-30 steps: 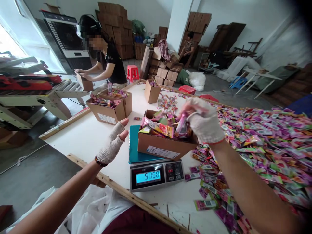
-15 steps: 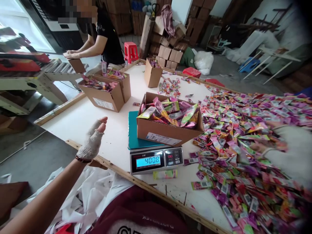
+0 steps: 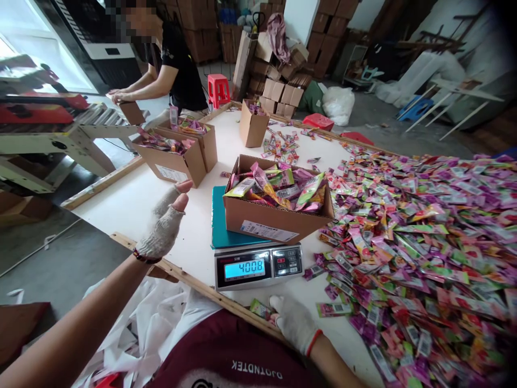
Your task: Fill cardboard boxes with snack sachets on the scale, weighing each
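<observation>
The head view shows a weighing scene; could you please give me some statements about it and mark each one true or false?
1. An open cardboard box of packets stands on the scale. True.
2. The display is dark. False: the display is lit blue and shows digits.
3. The left hand rests on the cardboard box. False: the left hand is raised apart from it, with nothing visible in its fingers.
4. The right hand is at a green packet in front of the scale. True.
5. The large pile of packets lies left of the scale. False: it lies to the right.
</observation>
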{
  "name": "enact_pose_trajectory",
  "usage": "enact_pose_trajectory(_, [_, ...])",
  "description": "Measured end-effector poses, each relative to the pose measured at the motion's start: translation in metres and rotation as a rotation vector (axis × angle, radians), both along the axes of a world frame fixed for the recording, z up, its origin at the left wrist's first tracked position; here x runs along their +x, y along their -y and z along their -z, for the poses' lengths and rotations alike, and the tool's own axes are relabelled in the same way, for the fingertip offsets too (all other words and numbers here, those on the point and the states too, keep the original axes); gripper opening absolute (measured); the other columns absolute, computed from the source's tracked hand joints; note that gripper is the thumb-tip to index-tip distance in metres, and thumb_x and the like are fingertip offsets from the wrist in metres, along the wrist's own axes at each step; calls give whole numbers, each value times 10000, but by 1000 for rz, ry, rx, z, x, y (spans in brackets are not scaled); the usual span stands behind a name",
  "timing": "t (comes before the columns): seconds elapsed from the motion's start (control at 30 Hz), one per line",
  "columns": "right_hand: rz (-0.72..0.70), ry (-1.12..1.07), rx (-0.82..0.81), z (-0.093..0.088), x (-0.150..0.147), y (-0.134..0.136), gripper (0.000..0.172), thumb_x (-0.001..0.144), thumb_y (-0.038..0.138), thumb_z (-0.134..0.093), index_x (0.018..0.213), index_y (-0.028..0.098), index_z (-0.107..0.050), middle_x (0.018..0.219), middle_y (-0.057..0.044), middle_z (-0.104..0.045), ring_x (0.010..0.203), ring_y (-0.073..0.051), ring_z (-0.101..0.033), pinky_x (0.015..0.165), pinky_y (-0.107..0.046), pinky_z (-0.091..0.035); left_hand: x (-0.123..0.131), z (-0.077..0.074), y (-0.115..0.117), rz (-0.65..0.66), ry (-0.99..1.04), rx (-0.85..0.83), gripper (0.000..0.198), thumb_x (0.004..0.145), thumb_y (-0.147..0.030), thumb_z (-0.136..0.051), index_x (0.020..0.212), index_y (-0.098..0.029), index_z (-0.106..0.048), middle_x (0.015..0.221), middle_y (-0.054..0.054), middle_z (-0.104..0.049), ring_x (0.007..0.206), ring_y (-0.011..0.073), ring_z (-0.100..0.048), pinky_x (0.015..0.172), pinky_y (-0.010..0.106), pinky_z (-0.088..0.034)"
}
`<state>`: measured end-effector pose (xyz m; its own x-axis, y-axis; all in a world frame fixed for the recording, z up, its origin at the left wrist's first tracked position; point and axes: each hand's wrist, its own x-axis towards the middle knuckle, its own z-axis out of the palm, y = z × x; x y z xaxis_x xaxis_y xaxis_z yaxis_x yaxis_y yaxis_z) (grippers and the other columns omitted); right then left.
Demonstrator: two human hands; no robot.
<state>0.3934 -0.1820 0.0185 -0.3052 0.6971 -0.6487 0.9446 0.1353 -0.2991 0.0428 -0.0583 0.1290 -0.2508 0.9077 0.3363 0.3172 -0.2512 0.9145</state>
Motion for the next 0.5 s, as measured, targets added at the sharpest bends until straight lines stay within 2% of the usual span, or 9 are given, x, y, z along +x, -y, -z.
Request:
enact_pose_trajectory(0.07, [7, -23, -7, 4, 3, 2, 173, 904, 286, -563, 1003, 216, -686, 1074, -62, -737, 986, -200, -664, 758, -283, -366, 23, -35, -2, 32, -111, 142, 455, 983, -525, -604, 1334, -242, -666, 1463, 52, -601, 1432, 287, -503, 1270, 498, -369])
enact_pose_trajectory(0.13, [17, -29, -9, 3, 5, 1, 163, 900, 284, -556, 986, 219, -678, 1049, -55, -734, 969, -193, -659, 745, -286, -353, 55, -73, -5, 133, -281, 299, 409, 988, -465, -611, 1318, -231, -665, 1479, 45, -587, 1422, 270, -515, 1246, 476, -404])
enact_pose_trajectory(0.17, [21, -27, -11, 2, 7, 1, 151, 892, 279, -562, 971, 220, -676, 1038, -53, -734, 955, -190, -658, 742, -286, -351, 73, -89, -7, 194, -405, 326, 376, 990, -464, -599, 1254, -214, -693, 1401, 62, -638, 1351, 275, -576, 1178, 480, -469])
enact_pose_trajectory(0.23, [30, -15, -10, 1, 13, 0, 121, 866, 269, -584, 933, 220, -672, 1009, -53, -734, 924, -188, -654, 734, -283, -357, 109, -112, -15, 357, -800, 231, 420, 910, -563, -663, 1064, -181, -745, 1121, 116, -726, 1090, 343, -691, 962, 544, -559])
enact_pose_trajectory(0.27, [31, -11, -6, 1, 18, 0, 113, 864, 270, -584, 920, 221, -670, 992, -53, -734, 907, -188, -652, 730, -281, -364, 125, -117, -20, 419, -995, 169, 436, 864, -568, -706, 1012, -161, -753, 1036, 145, -725, 1000, 370, -702, 875, 559, -561])
enact_pose_trajectory(0.33, [69, 20, 15, 0, 36, -3, 119, 866, 296, -582, 899, 232, -677, 942, -51, -737, 858, -195, -655, 725, -282, -396, 149, -119, -30, 522, -1273, 88, 405, 819, -501, -747, 988, -133, -761, 994, 189, -712, 928, 397, -698, 760, 537, -540])
enact_pose_trajectory(0.4, [147, 65, 94, -1, 58, -9, 157, 851, 354, -596, 908, 268, -714, 900, -55, -742, 817, -227, -676, 722, -312, -457, 159, -113, -39, 621, -1363, 82, 337, 843, -414, -713, 1023, -134, -765, 1025, 204, -709, 928, 385, -701, 690, 482, -513])
enact_pose_trajectory(0.5, [210, 83, 283, -1, 92, -27, 215, 753, 394, -658, 928, 355, -776, 918, -86, -758, 863, -326, -723, 733, -432, -539, 146, -105, -47, 723, -1381, 101, 281, 879, -388, -664, 1011, -164, -771, 1001, 185, -717, 888, 350, -704, 627, 440, -471])
